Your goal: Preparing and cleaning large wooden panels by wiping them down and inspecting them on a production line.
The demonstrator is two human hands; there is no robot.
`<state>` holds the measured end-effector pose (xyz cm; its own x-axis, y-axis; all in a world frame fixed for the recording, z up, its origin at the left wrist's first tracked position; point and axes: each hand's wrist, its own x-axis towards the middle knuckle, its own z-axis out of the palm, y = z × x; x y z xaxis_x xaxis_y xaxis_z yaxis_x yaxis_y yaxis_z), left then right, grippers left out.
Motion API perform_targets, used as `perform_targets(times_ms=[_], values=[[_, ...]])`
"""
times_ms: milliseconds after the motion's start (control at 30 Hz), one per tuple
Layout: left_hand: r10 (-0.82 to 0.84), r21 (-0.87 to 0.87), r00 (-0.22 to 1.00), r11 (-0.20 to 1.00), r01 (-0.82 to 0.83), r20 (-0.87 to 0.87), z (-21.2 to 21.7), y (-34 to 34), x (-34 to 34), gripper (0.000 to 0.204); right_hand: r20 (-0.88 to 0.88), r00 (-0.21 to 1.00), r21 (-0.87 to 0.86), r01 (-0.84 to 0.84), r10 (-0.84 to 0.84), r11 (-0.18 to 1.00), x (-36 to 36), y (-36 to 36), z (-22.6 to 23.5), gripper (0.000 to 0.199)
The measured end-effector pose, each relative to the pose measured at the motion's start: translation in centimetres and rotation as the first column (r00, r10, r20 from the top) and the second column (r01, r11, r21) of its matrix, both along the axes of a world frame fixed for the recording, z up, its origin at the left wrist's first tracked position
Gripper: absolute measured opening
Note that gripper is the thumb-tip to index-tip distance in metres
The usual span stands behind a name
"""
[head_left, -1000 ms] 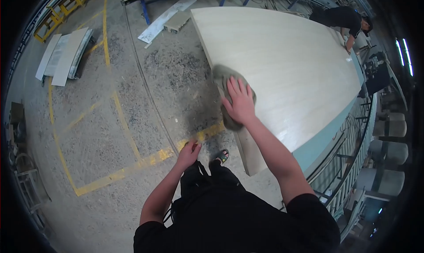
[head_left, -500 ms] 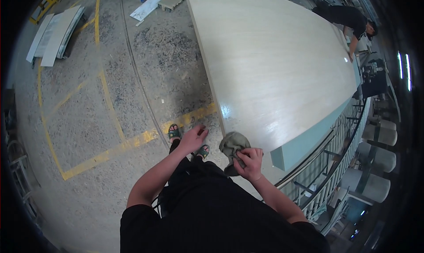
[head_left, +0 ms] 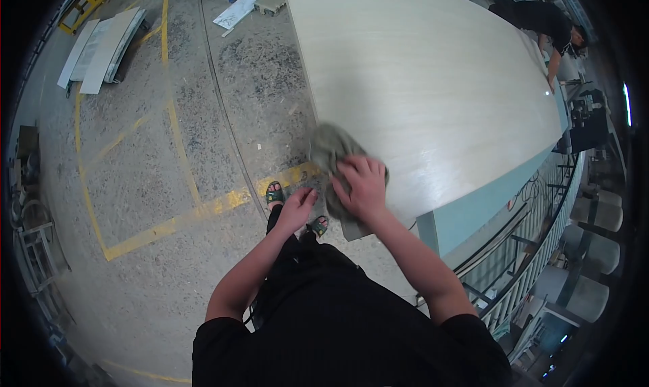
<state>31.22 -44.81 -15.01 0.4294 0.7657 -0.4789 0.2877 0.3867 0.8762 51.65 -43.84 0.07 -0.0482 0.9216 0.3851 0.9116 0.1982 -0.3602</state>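
My right hand presses a crumpled grey-green cloth against the near left corner of a large pale panel. Part of the cloth hangs over the panel's left edge, and its outline is blurred by motion. The panel's top is smooth and glossy, with light glinting off it. Beside the corner, my left hand hovers in the air over the floor, empty, its fingers loosely bent and a little apart from the thumb. It touches neither the cloth nor the panel.
Beneath the panel is a pale teal block. A co-worker in dark clothes leans over the panel's far right end. A metal railing runs along the right. Stacked boards lie at the far left, near yellow floor lines.
My right hand has moved forward with the cloth, from the panel's near corner up onto its left edge. The cloth is spread out more. My left hand has shifted only slightly.
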Motion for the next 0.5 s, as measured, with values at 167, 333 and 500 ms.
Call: perform_targets(times_ms=[167,333,500], values=[[0.267,-0.25,0.941,0.945,-0.212,0.209,2.1,-0.4,3.6,0.051,0.007,0.997,-0.084,-0.076,0.077,0.994,1.4,-11.1,-0.2,0.023],[0.475,-0.159,0.857,0.879,-0.45,0.2,2.2,-5.1,8.7,0.05,0.152,0.979,-0.056,-0.129,0.137,0.99,0.3,-1.9,-1.5,0.032],[0.44,-0.297,0.838,0.888,-0.352,0.323,0.7,-4.9,9.9,0.049,0.163,0.987,0.101,-0.031,0.014,0.994,0.1,8.2,-2.4,0.033]])
